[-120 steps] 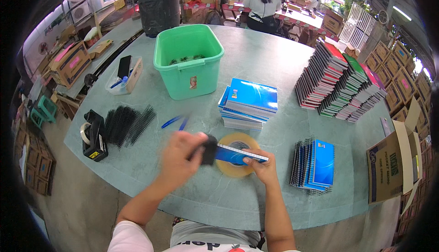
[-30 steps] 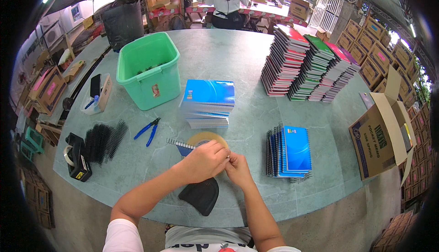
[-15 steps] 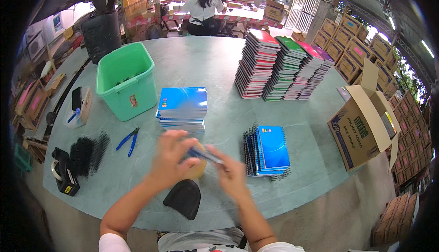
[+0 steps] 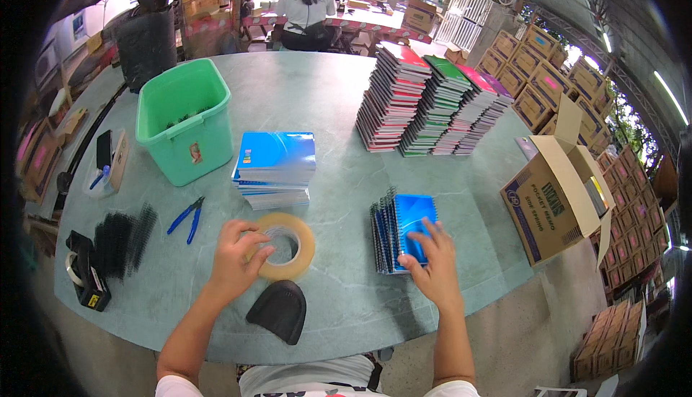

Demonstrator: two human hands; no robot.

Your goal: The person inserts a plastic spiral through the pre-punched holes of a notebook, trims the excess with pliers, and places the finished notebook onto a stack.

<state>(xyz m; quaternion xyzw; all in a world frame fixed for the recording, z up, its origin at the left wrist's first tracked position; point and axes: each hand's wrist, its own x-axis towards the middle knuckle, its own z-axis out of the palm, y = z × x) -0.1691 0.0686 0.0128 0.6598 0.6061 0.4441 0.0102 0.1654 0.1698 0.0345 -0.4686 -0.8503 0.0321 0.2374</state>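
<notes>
My left hand [image 4: 238, 259] is held at the left side of a wide roll of clear tape [image 4: 305, 254], its fingers curved and apart with nothing in them. My right hand [image 4: 437, 271] spreads its fingers over the top of a stack of blue spiral notebooks [image 4: 417, 213]; whether the fingertips press on the cover I cannot tell. Black coil bindings show along that stack's left side. Beyond the tape stands a pile of blue-covered notebooks [image 4: 277, 150] with no coils visible. A black curved pad [image 4: 280, 312] lies nearer to me than the tape.
Blue-handled pliers [image 4: 189, 218], black coils [image 4: 124, 242] and a tape dispenser [image 4: 88, 271] lie at left. Behind them stands a green bin [image 4: 184, 127]. Tall stacks of red, green, pink and purple notebooks [image 4: 425, 101] stand far right, near an open cardboard box [image 4: 551, 199]. Another person [image 4: 308, 8] sits beyond.
My hands have moved apart. The blurred notebook between them is gone from there, and my right hand is now over the spiral stack. The tape roll shows more fully.
</notes>
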